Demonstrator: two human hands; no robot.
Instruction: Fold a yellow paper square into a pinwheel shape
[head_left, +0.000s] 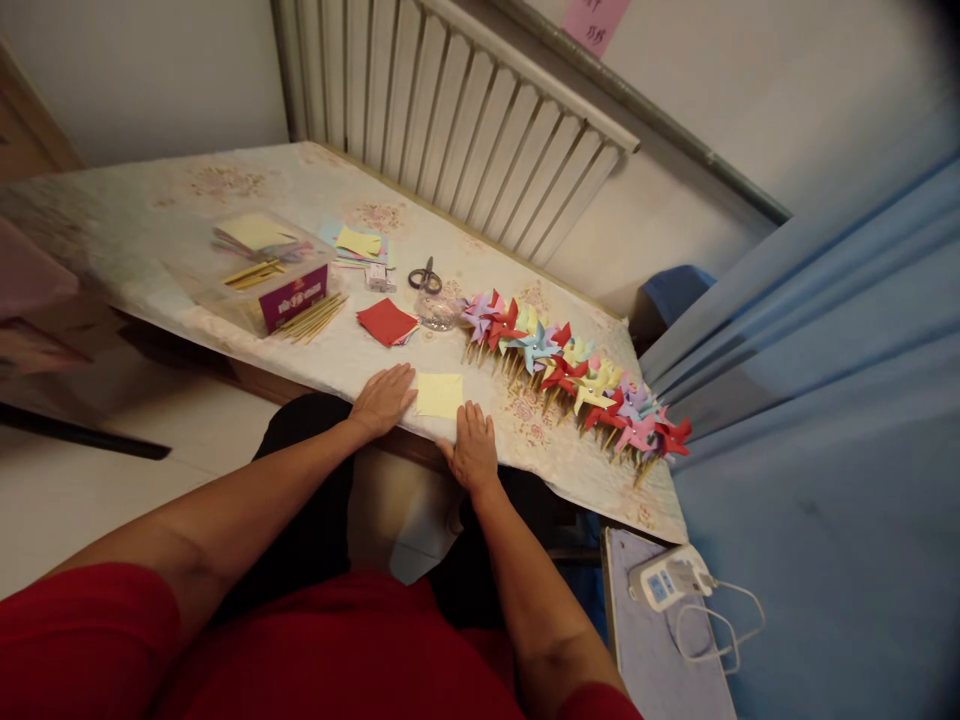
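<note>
A square of yellow paper (pixel 440 395) lies flat on the table near its front edge, with short cuts showing at its corners. My left hand (pixel 384 400) rests flat beside the paper's left side, fingers stretched out. On the other side, my right hand (pixel 474 447) lies palm down by the lower right corner, fingers extended. Neither hand grips anything. Just beyond the yellow square sits a stack of red paper squares (pixel 387 322). Rows of finished paper pinwheels (pixel 574 375) on thin sticks stretch away to the right.
Black-handled scissors (pixel 425 277) and a clear bag (pixel 438 313) lie farther back. At left, a plastic box (pixel 296 290) holds paper and sticks, with loose wooden sticks (pixel 311 318) beside it. More cut paper (pixel 358 243) lies behind. A power strip (pixel 670 580) sits on a lower surface at right.
</note>
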